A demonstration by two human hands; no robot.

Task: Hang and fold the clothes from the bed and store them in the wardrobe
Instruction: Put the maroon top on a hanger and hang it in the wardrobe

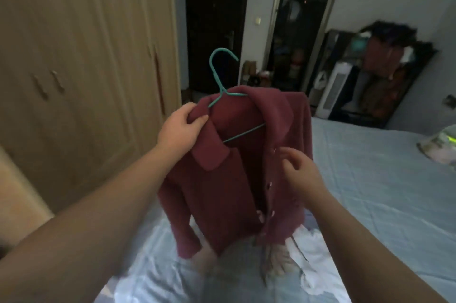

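Head view shows the closed wardrobe [81,76] left of the bed [370,179], where the maroon shirt [222,191] hangs on a teal hanger [223,76], left hand [181,127] pinching its shoulder, right hand [299,169] loosely spread near the buttons; best square both shoulders first, and those doors need opening.

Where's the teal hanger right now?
Centre of the head view: the teal hanger sits inside the maroon shirt, gripped by the left hand above the bed.
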